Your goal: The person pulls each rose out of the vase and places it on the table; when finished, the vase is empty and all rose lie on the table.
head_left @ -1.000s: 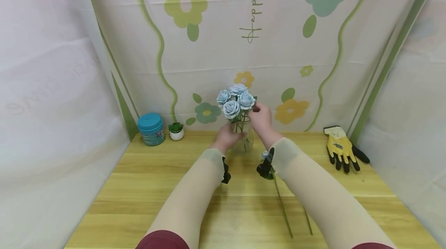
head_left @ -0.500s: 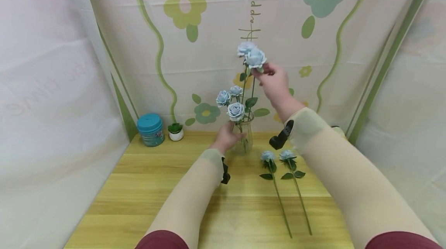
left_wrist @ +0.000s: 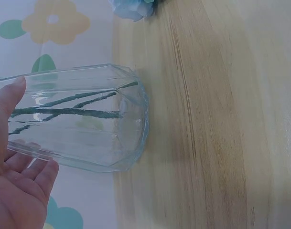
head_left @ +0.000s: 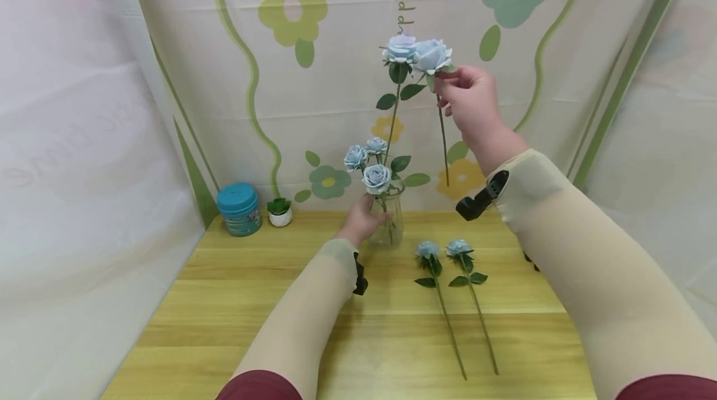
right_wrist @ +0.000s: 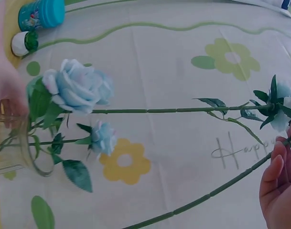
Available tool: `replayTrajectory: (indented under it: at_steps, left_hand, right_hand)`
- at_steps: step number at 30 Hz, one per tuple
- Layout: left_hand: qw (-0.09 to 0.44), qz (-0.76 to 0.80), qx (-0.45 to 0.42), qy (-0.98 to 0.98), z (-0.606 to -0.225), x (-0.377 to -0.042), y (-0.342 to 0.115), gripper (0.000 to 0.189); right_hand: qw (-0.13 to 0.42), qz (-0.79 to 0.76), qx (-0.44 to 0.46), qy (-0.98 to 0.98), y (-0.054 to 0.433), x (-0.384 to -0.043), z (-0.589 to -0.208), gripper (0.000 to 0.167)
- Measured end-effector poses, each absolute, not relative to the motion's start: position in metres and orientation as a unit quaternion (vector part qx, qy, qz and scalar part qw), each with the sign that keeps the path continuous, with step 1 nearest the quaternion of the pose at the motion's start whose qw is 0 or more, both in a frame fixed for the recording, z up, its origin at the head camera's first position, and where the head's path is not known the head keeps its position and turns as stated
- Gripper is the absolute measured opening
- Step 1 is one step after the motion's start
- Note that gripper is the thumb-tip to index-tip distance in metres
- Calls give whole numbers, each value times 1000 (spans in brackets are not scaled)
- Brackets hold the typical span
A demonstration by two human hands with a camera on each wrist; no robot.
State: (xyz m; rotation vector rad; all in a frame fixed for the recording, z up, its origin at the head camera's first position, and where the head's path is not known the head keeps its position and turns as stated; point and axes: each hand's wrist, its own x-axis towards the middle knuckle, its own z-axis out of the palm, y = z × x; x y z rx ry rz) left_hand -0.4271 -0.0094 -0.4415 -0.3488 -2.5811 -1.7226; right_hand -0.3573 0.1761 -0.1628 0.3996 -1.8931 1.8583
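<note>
My left hand (head_left: pixel 363 221) holds the clear glass vase (head_left: pixel 395 229) from its left side, thumb and fingers around it in the left wrist view. Three pale blue artificial roses (head_left: pixel 376 178) sit low in its mouth, their stems (left_wrist: pixel 83 113) showing through the glass. One taller rose (head_left: pixel 400 50) rises out of the vase on a long stem. Above and to the right, my right hand (head_left: pixel 472 101) pinches another blue rose (head_left: pixel 432 56) just beneath its bloom. That rose's stem (right_wrist: pixel 212 193) hangs free, its lower end outside the vase. The two high blooms overlap in the head view.
Two more blue roses (head_left: pixel 428 251) lie on the wooden table (head_left: pixel 269 319), right of the vase. A blue-lidded jar (head_left: pixel 239 208) and a small potted succulent (head_left: pixel 279 211) stand at the back left. A flower-printed curtain (head_left: pixel 325 89) hangs behind. My right forearm mostly hides a glove.
My right hand has risen from the vase's mouth, up and to the right, with a rose whose stem end has come out. A second bloom rose too. The left hand stays on the vase.
</note>
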Motion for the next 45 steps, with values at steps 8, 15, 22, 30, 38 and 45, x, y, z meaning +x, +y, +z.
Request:
replayTrajectory:
  at_steps: [8,15,22,30,38,45]
  left_hand:
    - [11,-546,-116,-830,-440,-425,-11,87]
    - [6,-545,-115,-830,-438,-421,-9,87]
    - [17,-552,-120,-825,-437,-423,-7,85]
    - [19,-542,-127,-831,-436,-419,-7,87]
    - [11,-535,-125,-835,-438,-420,-5,84]
    - [14,-532,-123,-837,-439,-423,-4,80]
  right_hand:
    - [203,653,111,-721,183,-365,-186,8]
    - [197,642,106,-733,181,-370,-196,3]
    - [178,595,88,-779,187,-370,-209,16]
    - [145,568,85,-805,195,-371,-236,18]
    - [172,589,88,-785,210,-363,-230,11]
    - [193,633,98,-744,236,-344,-219,3]
